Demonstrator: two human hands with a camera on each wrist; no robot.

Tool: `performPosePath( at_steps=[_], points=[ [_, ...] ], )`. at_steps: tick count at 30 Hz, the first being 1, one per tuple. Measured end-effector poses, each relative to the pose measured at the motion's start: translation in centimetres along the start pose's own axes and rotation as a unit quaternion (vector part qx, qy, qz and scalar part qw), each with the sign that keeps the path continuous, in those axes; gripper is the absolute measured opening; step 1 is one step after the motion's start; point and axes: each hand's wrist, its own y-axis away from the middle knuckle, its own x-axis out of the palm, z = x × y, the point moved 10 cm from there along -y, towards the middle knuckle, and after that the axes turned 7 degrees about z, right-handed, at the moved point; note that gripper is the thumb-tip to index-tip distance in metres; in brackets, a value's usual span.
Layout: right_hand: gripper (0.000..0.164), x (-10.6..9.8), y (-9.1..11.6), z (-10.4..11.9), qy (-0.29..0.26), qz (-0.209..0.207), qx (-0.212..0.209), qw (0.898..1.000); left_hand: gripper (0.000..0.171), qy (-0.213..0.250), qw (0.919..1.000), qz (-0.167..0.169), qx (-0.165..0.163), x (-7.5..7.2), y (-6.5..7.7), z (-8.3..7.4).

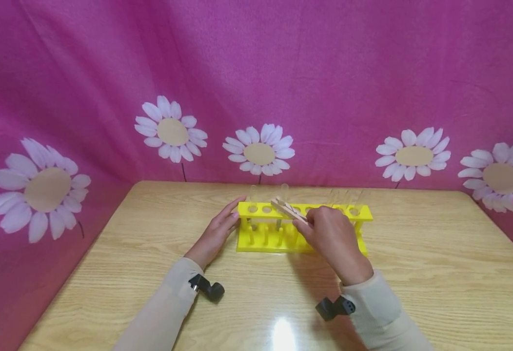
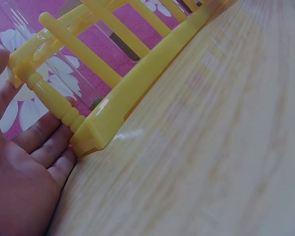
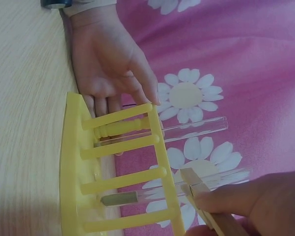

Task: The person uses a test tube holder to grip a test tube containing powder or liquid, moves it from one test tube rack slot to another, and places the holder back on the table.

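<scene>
A yellow test tube rack (image 1: 274, 246) stands on the table. My left hand (image 1: 214, 239) holds its left end, thumb at the top plate and the other fingers reaching behind the end post (image 2: 51, 101). My right hand (image 1: 333, 239) grips a wooden test tube holder (image 1: 289, 210) above the rack. The holder's tip is at a glass test tube (image 1: 285, 189) with grey-green matter (image 3: 119, 198) in its bottom; whether it clamps the glass I cannot tell. Another test tube (image 3: 196, 128) stands in the leftmost hole, with a little dark matter at its bottom.
Several more test tubes (image 1: 361, 197) stand at the rack's right end, partly behind my right hand. Upright pegs (image 1: 266, 236) rise from the rack's front. A pink cloth with daisies (image 1: 326, 87) hangs along the far edge of the wooden table (image 1: 436, 273).
</scene>
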Motion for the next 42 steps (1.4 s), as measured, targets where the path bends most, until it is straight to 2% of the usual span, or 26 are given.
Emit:
performPosePath(
  at_steps=[21, 33, 42],
  points=[
    [0.027, -0.8, 0.1, -0.2, -0.030, -0.014, 0.011, 0.999, 0.046, 0.004, 1.0000, 0.003, -0.003, 0.0, -0.1, 0.1],
    [0.028, -1.5, 0.4, 0.2, -0.029, -0.044, -0.011, 0.999, 0.047, 0.002, 1.0000, -0.001, -0.001, 0.0, 0.0, 0.0],
    [0.028, -2.6, 0.9, 0.8, -0.025, -0.086, -0.047, 0.995, 0.047, 0.009, 0.9999, 0.001, 0.004, 0.0, 0.0, 0.1]
  ],
)
